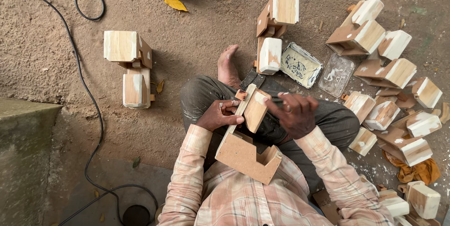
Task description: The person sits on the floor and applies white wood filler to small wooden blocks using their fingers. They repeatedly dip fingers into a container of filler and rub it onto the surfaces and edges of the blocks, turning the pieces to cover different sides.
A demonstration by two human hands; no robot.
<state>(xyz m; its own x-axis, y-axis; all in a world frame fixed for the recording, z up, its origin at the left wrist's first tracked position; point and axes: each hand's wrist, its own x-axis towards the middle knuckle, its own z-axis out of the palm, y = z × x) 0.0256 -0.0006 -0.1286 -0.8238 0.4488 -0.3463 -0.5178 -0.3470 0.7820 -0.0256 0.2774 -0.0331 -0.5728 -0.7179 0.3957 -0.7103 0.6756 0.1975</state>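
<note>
left hand gripping block, steadying on lap | right hand fingers curled, rubbing its top face | tray beyond right hand, within reach

Soft even daylight; sharp focus
</note>
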